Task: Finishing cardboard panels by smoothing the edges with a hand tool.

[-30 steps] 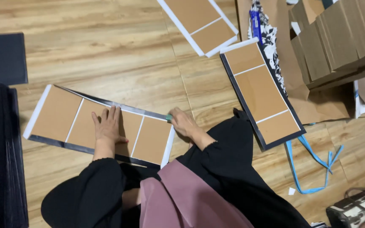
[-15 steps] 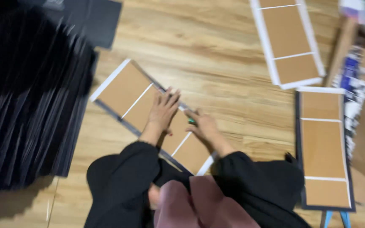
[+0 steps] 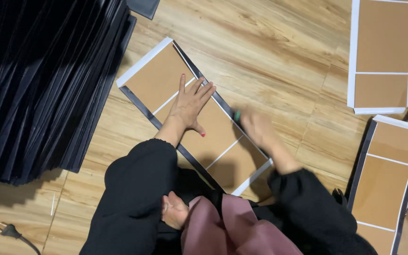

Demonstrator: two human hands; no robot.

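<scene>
left hand [image 3: 191, 103] flat, fingers spread on brown panel sheet [image 3: 192, 115]; right hand [image 3: 259, 128] blurred w/ green tool [image 3: 237, 115], grip unclear

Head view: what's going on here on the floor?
A person sits on a wooden floor over a brown cardboard panel edged in white and black. The left hand lies flat on it, holding it down. The right hand is blurred at the panel's right edge with something small and green. Similar panels lie to the right, a stack of black sheets to the left.

Brown 3-panel card sheet [image 3: 192, 115], white/black edging, flat, diagonal on wood floor.
</scene>
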